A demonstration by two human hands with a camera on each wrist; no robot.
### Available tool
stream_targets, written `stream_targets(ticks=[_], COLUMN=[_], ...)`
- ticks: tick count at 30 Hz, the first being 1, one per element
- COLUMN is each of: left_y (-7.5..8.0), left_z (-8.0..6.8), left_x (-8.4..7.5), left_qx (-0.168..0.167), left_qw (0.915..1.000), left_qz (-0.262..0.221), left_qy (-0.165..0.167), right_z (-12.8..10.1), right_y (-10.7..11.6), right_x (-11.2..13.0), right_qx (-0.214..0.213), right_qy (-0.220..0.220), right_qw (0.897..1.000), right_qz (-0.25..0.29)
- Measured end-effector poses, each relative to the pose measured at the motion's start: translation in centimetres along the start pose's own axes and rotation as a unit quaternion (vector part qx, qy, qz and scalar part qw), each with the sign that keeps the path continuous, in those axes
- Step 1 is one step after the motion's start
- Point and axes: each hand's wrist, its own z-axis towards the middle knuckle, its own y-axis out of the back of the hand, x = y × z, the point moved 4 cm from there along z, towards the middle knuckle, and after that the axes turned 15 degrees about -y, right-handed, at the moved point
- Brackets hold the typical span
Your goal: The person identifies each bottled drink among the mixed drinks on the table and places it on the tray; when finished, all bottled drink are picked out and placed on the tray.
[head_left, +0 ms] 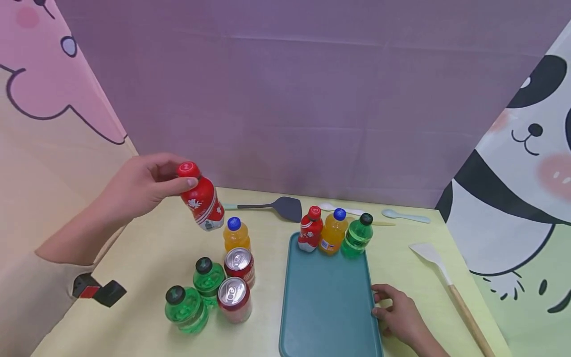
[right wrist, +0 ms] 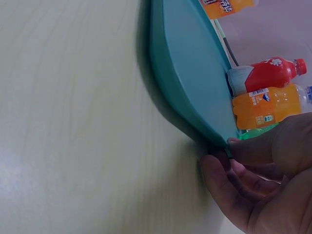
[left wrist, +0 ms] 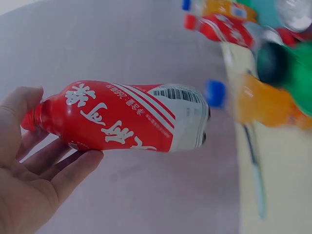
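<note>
Right hand (head_left: 399, 312) is steadying the tray's (head_left: 327, 307) right edge; left hand (head_left: 138, 188) is gripping the red bottle (head_left: 201, 198) aloft, likely needing placement beside the tray's far-edge bottles.

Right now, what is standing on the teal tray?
Three bottles stand along the far end of the teal tray: a red bottle, an orange bottle and a green bottle. Nothing else shows on it; its near end is cropped.

Near the counter's (head_left: 142, 258) far edge we see a dark spatula (head_left: 278, 207) and pale spoons (head_left: 405, 216); a wooden-handled spatula (head_left: 450, 287) lies along its right edge.
</note>
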Motion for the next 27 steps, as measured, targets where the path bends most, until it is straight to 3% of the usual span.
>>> stream_targets(ticks=[4, 8, 19, 27], left_y=[-1.5, -4.4, -15.7, -24.0], left_z=[2.2, 4.4, 9.1, 10.2], left_x=[-3.0, -5.2, -8.4, -9.5], left_qx=[0.015, 0.044, 0.132, 0.177], left_qw=[0.9990, 0.9947, 0.9738, 0.9693], left_qz=[-0.042, -0.092, -0.179, -0.167], left_qy=[-0.005, -0.016, -0.046, -0.037], right_z=[0.0, 0.0, -0.1, 0.0], right_y=[-0.1, -0.1, -0.3, -0.4], right_x=[-0.1, -0.1, -0.1, 0.0], right_qx=[0.000, -0.001, 0.000, -0.006], right_qy=[-0.003, 0.000, 0.002, -0.002], right_qw=[1.000, 1.000, 1.000, 1.000], right_qz=[0.002, 0.005, 0.012, 0.010])
